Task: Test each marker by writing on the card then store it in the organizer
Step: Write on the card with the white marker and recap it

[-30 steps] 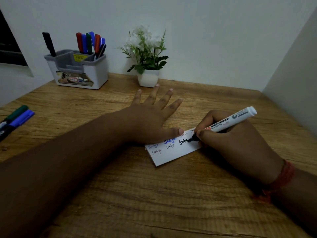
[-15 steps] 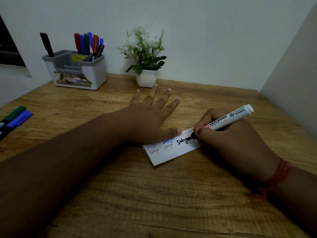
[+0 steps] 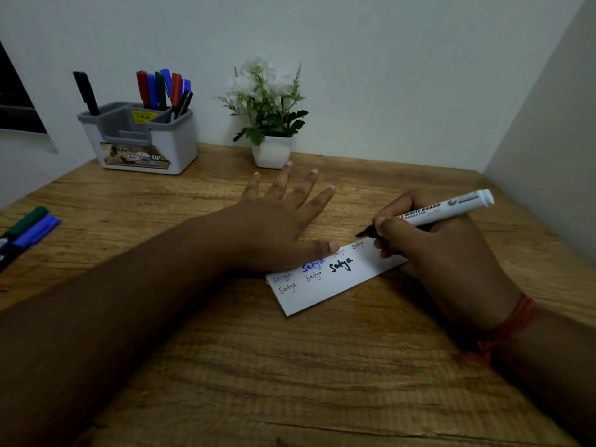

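Right, the left hand [image 3: 274,227] lies flat on the wooden desk [image 3: 290,366], fingers spread and straight, with the thumb pressing down on the far edge of the white card [image 3: 332,285]. That card sits slanted between the two hands, and it carries the same short word several times in faint red, blue and grey, plus one bold black one near the middle. Over on the other side, the right hand [image 3: 432,253] pinches a white marker [image 3: 429,214] between thumb and curled fingers. Its black tip is lifted just off the card, hovering above the far right corner, and the barrel angles up and to the right. A red thread [image 3: 506,330] wraps that wrist.

At the back left stands the grey and white organizer [image 3: 145,140], against the wall. One black marker [image 3: 85,91] leans in its left compartment, and a cluster of red, blue and green markers [image 3: 161,88] fills the rear right one. Beside it sits a small potted plant [image 3: 267,114] with white flowers. Near the left edge of the desk, well away from the card, a green marker [image 3: 27,221] and a blue marker [image 3: 35,232] lie side by side.
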Demonstrator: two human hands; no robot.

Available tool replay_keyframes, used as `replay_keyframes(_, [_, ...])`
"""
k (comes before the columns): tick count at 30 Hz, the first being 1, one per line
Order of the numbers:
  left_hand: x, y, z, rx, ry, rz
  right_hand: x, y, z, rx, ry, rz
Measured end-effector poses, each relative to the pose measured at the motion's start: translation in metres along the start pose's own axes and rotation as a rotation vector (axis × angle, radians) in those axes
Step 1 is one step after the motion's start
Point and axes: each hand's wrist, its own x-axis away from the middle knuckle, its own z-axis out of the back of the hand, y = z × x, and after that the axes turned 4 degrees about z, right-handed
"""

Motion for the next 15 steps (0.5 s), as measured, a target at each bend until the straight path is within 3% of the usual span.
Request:
replay_keyframes(8, [0.002, -0.021, 0.012, 0.118, 0.096, 0.072, -0.010, -0.002, 0.007, -0.117, 0.096, 0.089])
replay_keyframes(15, [0.006, -0.042, 0.014, 0.160, 0.033, 0.072, -0.041, -0.013, 0.006, -0.151, 0.002, 0.154])
